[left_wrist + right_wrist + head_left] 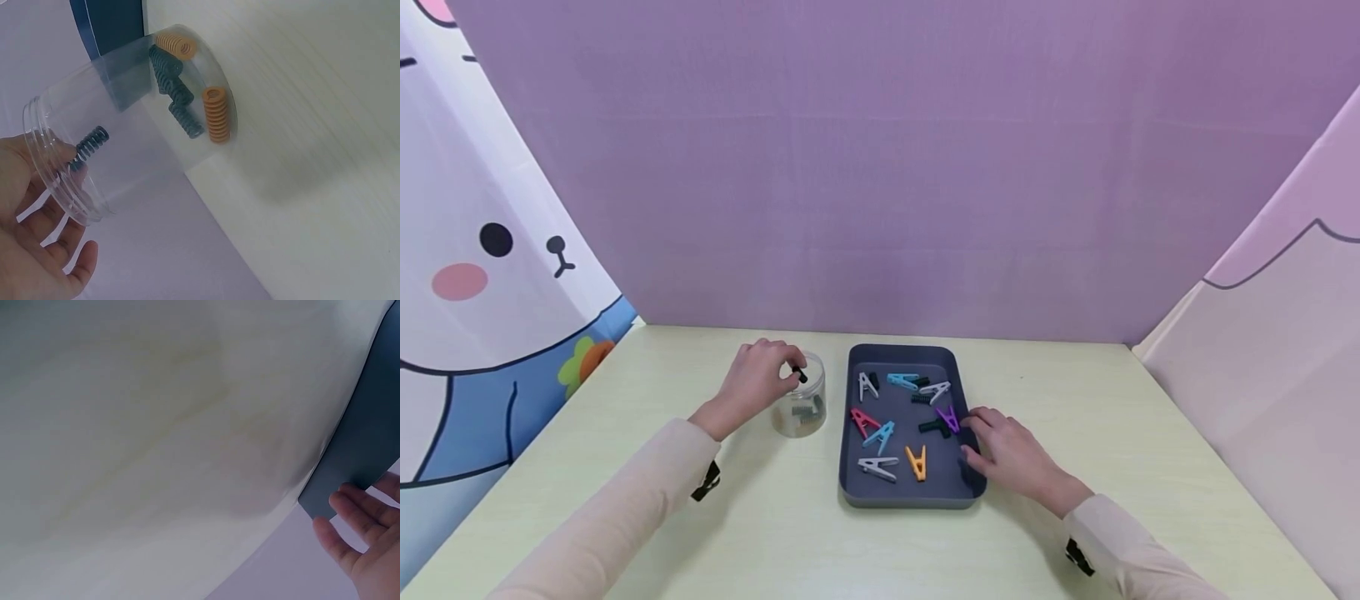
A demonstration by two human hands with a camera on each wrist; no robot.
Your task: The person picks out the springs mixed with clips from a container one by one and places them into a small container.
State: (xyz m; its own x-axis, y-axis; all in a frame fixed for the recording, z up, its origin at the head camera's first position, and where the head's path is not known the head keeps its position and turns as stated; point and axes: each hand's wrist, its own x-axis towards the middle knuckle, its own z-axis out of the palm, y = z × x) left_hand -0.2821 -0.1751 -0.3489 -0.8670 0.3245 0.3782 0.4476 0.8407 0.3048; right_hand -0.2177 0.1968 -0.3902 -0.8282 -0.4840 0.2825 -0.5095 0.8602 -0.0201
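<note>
At the mouth of a clear jar (785, 421), my left hand (760, 379) pinches a dark coil spring (94, 142) between thumb and fingertips. Seen through the wall in the left wrist view, the spring is inside the rim, above the jar's bottom. Dark springs (186, 120) and two orange springs (216, 115) lie at the bottom. My right hand (1011, 454) is at the right side of a dark grey tray (913, 502), fingers loosely bent against its wall and rim. Beside those fingertips, inside the tray, a purple clip (951, 418) lies by a dark green piece (934, 427).
The tray also holds a red clip (863, 422), a yellow clip (916, 463), blue clips (880, 436), grey clips (877, 468) and a black spring (922, 399). A pale wooden table (760, 533) lies beneath. A purple cloth (910, 183) rises behind it.
</note>
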